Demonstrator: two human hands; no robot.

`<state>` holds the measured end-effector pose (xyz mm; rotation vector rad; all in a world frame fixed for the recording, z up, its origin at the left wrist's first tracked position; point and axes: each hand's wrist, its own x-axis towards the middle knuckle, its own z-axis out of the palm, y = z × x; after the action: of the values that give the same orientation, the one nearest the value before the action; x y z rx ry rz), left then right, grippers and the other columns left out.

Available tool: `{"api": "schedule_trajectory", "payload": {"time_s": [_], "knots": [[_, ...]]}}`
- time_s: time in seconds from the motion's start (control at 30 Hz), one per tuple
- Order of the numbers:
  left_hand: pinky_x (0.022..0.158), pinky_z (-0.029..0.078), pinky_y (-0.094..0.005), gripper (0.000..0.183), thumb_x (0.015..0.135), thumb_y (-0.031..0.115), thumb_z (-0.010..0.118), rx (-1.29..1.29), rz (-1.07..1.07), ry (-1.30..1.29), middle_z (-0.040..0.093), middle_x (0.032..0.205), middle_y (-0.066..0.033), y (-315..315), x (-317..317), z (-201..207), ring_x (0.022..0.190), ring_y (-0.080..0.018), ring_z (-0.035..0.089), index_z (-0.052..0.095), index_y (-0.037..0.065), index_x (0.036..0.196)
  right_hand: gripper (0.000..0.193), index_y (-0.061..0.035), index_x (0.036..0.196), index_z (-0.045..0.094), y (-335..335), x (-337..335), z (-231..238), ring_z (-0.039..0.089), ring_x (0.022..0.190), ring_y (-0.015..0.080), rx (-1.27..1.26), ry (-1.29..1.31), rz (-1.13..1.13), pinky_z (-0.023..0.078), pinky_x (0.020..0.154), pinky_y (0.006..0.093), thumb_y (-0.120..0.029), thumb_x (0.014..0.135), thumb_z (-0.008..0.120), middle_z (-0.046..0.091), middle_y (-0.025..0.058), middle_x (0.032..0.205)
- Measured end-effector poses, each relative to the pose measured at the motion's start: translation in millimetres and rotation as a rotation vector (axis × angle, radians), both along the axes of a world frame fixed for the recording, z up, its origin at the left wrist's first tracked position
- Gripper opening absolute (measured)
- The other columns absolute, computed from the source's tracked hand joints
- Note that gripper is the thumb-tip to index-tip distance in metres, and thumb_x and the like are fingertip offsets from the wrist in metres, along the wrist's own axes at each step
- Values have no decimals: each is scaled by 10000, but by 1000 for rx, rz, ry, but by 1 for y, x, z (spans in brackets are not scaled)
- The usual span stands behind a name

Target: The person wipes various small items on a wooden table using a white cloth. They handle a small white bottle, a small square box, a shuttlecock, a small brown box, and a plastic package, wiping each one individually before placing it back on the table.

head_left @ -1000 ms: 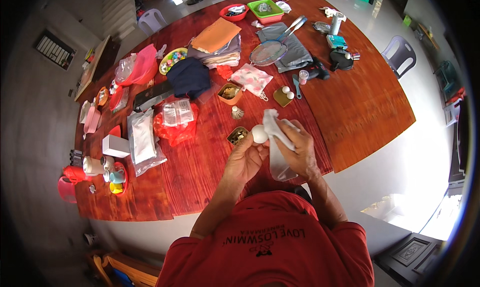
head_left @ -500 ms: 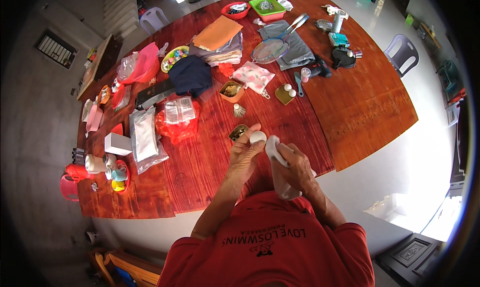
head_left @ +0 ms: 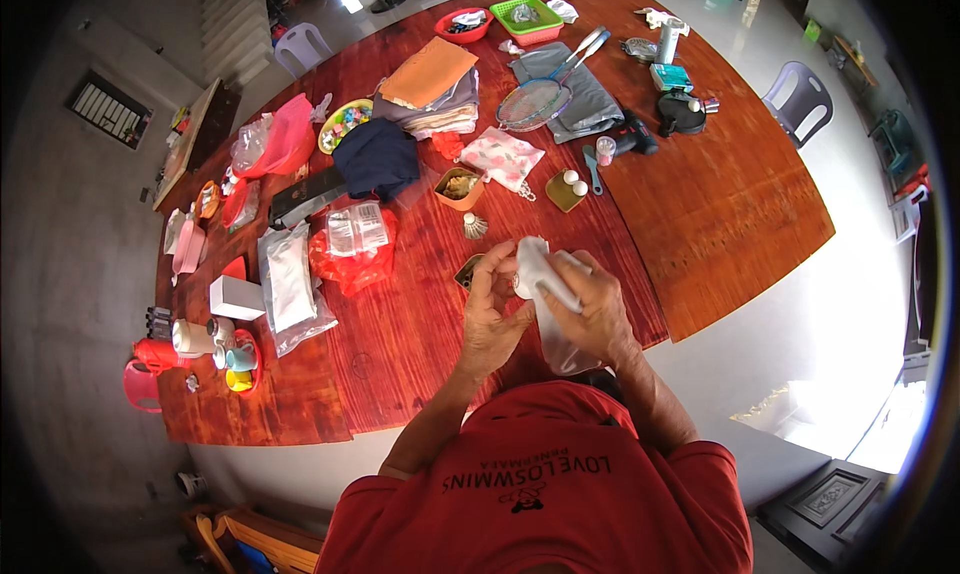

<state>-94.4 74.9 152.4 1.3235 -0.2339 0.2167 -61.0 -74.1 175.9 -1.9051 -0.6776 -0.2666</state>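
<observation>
My left hand (head_left: pixel 488 312) and my right hand (head_left: pixel 603 314) meet above the near edge of the red-brown wooden table (head_left: pixel 420 334). Both grip a whitish clear plastic bag (head_left: pixel 540 266). Its top is bunched between my fingers and its lower part hangs under my right palm. I cannot see what is inside the bag. A small brown dish (head_left: pixel 467 270) lies on the table just beyond my left fingers. A white shuttlecock (head_left: pixel 474 226) stands a little farther out.
A small tray with two white balls (head_left: pixel 567 188) sits beyond my hands. A red bag with packets (head_left: pixel 352 246), a dark cloth (head_left: pixel 377 158), rackets on grey cloth (head_left: pixel 560 94), cups (head_left: pixel 225 354) and baskets (head_left: pixel 528 16) crowd the table. Plastic chairs stand around it.
A white round thing held in my left fingers beside the bag is no longer visible. Both hands have closed together on the bag's top.
</observation>
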Motion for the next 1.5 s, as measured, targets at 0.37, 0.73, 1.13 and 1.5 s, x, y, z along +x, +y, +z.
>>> {"api": "schedule_trajectory", "payload": {"time_s": [0.37, 0.73, 1.13, 1.5], "knots": [[900, 470, -262, 368, 887, 22, 572, -540, 63, 353, 583, 1162, -70, -6, 5, -8, 1045, -125, 555, 498, 35, 1247, 260, -17, 1132, 562, 18, -10, -9, 535, 817, 86, 483, 634, 29, 446, 724, 253, -172, 924, 535, 593, 21, 899], [865, 495, -255, 376, 874, 13, 573, -409, 96, 285, 557, 1220, -84, -25, 38, -20, 1041, -135, 563, 489, 30, 1240, 250, -21, 1032, 575, -14, -2, -18, 572, 773, 99, 619, 1265, 292, 469, 666, 266, -225, 889, 555, 606, 22, 850], [789, 516, -290, 276, 894, 81, 578, -820, -196, 684, 616, 1050, -82, -73, 82, -121, 898, -165, 616, 539, 42, 1165, 237, -19, 1082, 591, -71, 46, -72, 581, 845, 154, 200, 710, -174, 466, 724, 286, -101, 861, 565, 607, 73, 913], [612, 427, -211, 320, 832, 178, 667, -471, 172, 984, 612, 958, -30, -81, 187, -195, 819, -128, 615, 526, 81, 1102, 348, -68, 1181, 512, -91, 101, -127, 595, 839, 381, -252, 602, -166, 485, 676, 449, -229, 879, 577, 586, 205, 943]]}}
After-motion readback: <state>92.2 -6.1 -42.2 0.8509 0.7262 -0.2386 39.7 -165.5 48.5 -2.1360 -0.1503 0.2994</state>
